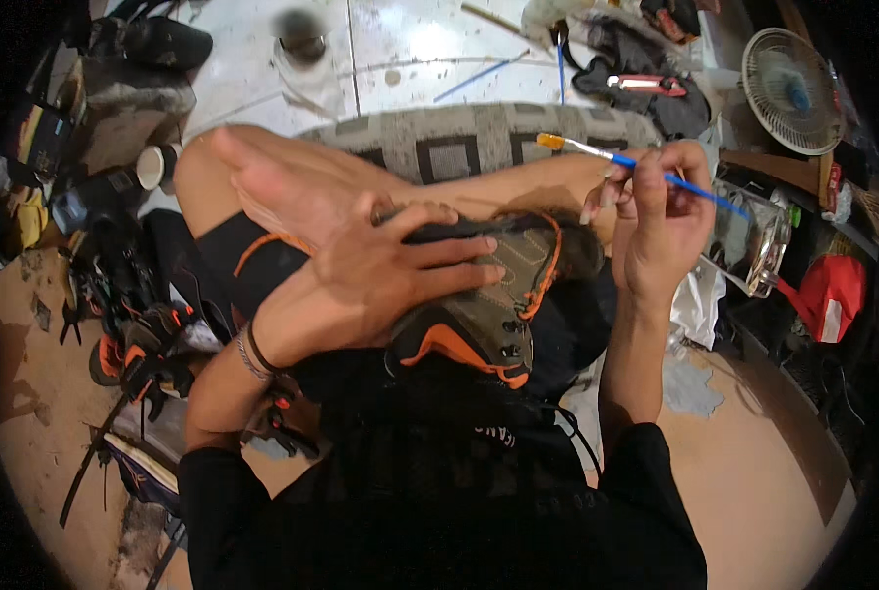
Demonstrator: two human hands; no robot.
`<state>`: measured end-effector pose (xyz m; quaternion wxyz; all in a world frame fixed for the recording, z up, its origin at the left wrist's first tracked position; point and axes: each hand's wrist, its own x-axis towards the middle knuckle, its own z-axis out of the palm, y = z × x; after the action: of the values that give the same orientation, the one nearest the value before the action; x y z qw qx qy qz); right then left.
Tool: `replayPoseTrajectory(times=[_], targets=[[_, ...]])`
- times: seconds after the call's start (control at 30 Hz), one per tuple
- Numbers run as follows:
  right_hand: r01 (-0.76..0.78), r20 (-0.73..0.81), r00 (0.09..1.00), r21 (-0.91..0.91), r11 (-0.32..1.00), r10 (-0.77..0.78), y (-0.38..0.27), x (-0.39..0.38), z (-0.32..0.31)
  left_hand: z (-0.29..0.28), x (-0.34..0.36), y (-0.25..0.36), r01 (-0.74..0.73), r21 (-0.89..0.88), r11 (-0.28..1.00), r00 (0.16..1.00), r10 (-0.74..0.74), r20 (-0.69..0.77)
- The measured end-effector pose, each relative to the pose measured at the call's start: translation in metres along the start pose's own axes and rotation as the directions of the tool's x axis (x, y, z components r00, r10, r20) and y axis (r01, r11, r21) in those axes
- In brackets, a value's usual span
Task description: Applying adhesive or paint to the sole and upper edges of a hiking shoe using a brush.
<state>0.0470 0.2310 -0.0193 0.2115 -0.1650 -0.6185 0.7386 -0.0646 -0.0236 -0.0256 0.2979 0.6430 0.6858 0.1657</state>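
Observation:
A brown hiking boot with orange laces and an orange-trimmed collar lies across my lap. My left hand grips it from the left, its fingers laid over the upper. Above the boot's right side, my right hand pinches a paintbrush by its blue handle. The brush's flat orange-yellow bristles point left, apart from the boot. My left palm and thumb are mostly hidden, and so is the underside of the boot.
A patterned cushion lies beyond my legs. Thin blue sticks and a red utility knife lie farther off. A fan, a clear container and a red cloth are at right. Footwear clutters the left.

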Motion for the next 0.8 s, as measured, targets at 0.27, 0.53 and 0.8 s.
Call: replayPoseTrajectory(times=[0.27, 0.53, 0.8], targets=[[0.1, 0.139, 0.989, -0.373, 0.922, -0.05, 0.026, -0.077, -0.011, 0.013, 0.001, 0.003, 0.022, -0.014, 1.0, 0.998, -0.023, -0.058], [0.188, 0.237, 0.97, -0.59, 0.786, -0.055, 0.031, -0.084, -0.008, 0.017, -0.001, 0.002, 0.011, -0.044, 0.999, 0.996, -0.015, -0.09], [0.185, 0.218, 0.974, -0.621, 0.762, -0.059, 0.035, -0.087, 0.002, 0.021, -0.003, 0.001, 0.004, -0.058, 0.998, 0.993, -0.011, -0.116]])
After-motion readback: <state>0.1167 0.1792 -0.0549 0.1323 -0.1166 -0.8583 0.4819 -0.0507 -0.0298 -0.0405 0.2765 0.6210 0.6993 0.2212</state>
